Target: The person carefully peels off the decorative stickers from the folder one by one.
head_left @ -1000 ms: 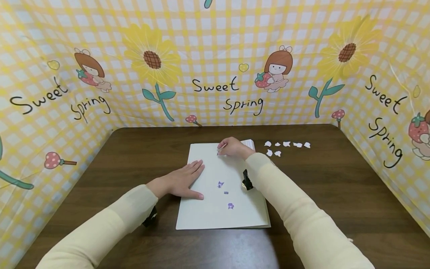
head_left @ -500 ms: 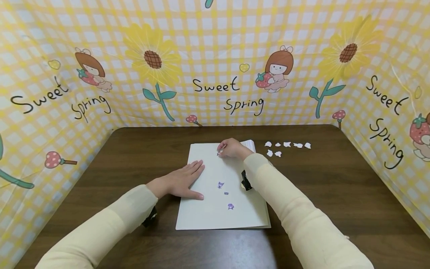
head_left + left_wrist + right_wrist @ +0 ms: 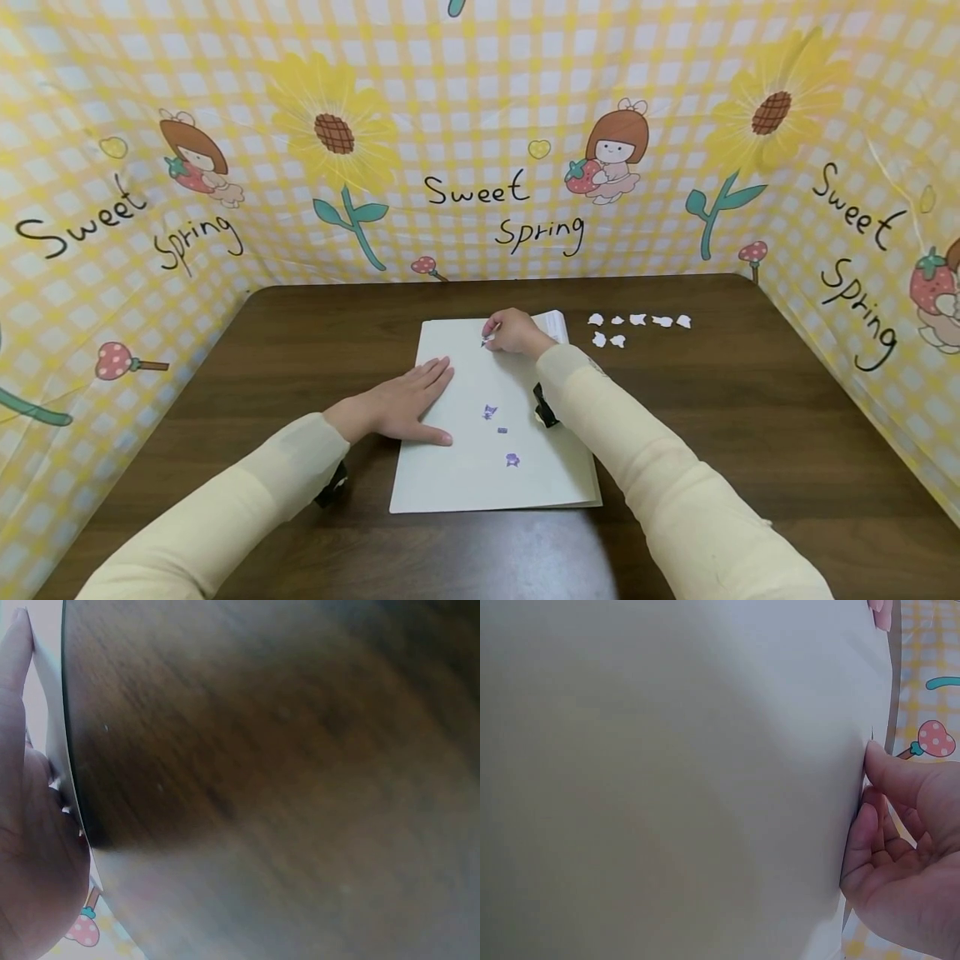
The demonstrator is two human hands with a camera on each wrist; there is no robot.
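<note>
A white sheet [image 3: 450, 483], apparently the top of a stack or folder, lies on the brown table. My left hand [image 3: 401, 408] rests flat on its left side, fingers straight and thumb spread. Near the sheet's top my right hand [image 3: 519, 332] pinches a small sticker-like piece [image 3: 485, 342], white with a dark tip, close to the paper. The fingers hide most of it. Lower on the sheet are a purple character sticker [image 3: 490, 412], a tiny purple rectangle [image 3: 502, 431] and another purple character sticker [image 3: 512, 460]. In the right wrist view the right hand [image 3: 907, 832] has curled fingers against the paper.
Several small white cut-out pieces [image 3: 637, 320] lie in two rows on the table [image 3: 720, 400], right of the sheet. Layered page edges [image 3: 555, 323] show at the sheet's top right corner. A yellow checked cloth [image 3: 480, 125] encloses the back and sides.
The right hand stays near the top of the sheet, with only a slight finger shift; more of the pinched piece's dark tip shows. The left hand keeps its place.
</note>
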